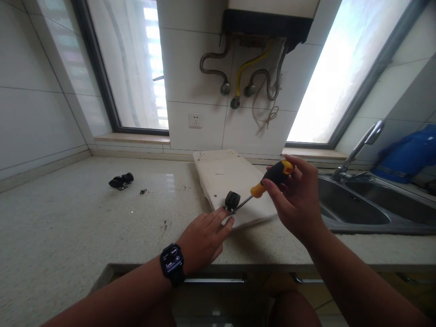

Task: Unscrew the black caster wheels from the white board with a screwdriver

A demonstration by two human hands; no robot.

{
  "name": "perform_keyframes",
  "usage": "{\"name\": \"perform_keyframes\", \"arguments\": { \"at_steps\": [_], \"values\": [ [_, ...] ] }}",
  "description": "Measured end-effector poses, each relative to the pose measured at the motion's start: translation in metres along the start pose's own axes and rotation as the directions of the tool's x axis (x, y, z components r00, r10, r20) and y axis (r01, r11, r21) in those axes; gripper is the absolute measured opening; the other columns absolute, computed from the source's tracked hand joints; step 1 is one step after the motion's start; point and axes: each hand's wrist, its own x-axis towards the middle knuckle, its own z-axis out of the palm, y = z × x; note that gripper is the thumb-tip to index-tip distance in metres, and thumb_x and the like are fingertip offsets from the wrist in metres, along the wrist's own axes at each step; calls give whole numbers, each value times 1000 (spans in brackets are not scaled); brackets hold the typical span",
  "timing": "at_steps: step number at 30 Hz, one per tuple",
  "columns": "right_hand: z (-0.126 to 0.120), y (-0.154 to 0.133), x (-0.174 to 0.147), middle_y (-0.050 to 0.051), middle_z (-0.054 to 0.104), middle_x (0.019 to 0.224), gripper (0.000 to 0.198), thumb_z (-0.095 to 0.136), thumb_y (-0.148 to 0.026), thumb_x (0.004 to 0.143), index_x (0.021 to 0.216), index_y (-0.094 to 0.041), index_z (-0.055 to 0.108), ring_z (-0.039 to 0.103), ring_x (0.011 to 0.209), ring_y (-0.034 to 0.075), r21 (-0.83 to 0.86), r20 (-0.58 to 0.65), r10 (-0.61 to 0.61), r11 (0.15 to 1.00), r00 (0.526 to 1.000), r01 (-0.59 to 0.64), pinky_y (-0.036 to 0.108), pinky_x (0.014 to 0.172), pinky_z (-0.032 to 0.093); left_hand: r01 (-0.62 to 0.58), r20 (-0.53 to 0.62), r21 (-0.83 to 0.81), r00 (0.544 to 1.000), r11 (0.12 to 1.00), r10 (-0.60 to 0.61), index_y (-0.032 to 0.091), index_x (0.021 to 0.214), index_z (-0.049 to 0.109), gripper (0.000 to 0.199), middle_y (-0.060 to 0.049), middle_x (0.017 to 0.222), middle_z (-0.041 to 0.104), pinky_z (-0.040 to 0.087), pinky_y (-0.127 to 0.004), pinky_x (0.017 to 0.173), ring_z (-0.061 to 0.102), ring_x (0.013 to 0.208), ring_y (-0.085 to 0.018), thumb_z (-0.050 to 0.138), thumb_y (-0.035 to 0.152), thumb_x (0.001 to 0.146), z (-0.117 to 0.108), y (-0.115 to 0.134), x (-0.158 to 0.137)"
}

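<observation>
My right hand point(295, 193) is closed around the black and yellow handle of a screwdriver point(269, 179). The screwdriver slants down to the left, its tip at the base of a black caster wheel point(232, 200). That caster stands on the near corner of a white board point(226, 170) lying on the countertop. My left hand point(206, 234), with a black smartwatch point(172, 260) at the wrist, grips the caster's base with its fingertips. The exact meeting of tip and screw is too small to make out. Off to the left lie black casters point(121, 180) beside a small pile of screws point(143, 191).
A speckled stone countertop point(85, 227) bears everything. To the right are a double steel sink point(354, 204) with a faucet point(357, 150) and a blue container point(408, 154). Pipes point(238, 72) hang from a wall heater point(269, 18) above. Drawer handles point(214, 280) line the front.
</observation>
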Motion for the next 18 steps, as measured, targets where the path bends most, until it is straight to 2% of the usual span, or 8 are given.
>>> {"name": "perform_keyframes", "arguments": {
  "at_steps": [4,7,13,18],
  "values": [
    [-3,2,-1,4,64,116,63,76,-24,88,141,-36,44,72,97,23,-1,-49,-3,1000,999,3,44,83,63,13,-5,4,1000,1000,-13,11,149,45,65,-24,152,53,55,-50,103,55,138,-37,61,13,87,0,1,0],
    [-6,-2,0,4,64,115,64,76,-23,87,141,-38,45,71,96,24,0,-58,-24,1000,998,24,45,79,63,17,-8,7,1000,1000,-17,10,149,45,64,-24,152,52,56,-50,102,55,138,-37,61,13,87,-1,1,1],
    [-4,-25,2,6,64,107,61,76,-16,86,137,-40,53,70,93,28,25,-128,-152,987,980,157,46,73,62,-1,11,8,1000,1000,1,9,149,45,64,-24,153,53,57,-48,101,54,140,-37,62,15,87,0,2,0],
    [2,-24,0,5,62,111,69,76,-10,83,140,-41,52,70,97,26,46,-61,-170,984,984,173,44,76,64,-15,30,-2,999,1000,15,8,149,46,64,-23,155,52,57,-48,102,51,144,-38,62,16,87,1,3,0]
  ]
}}
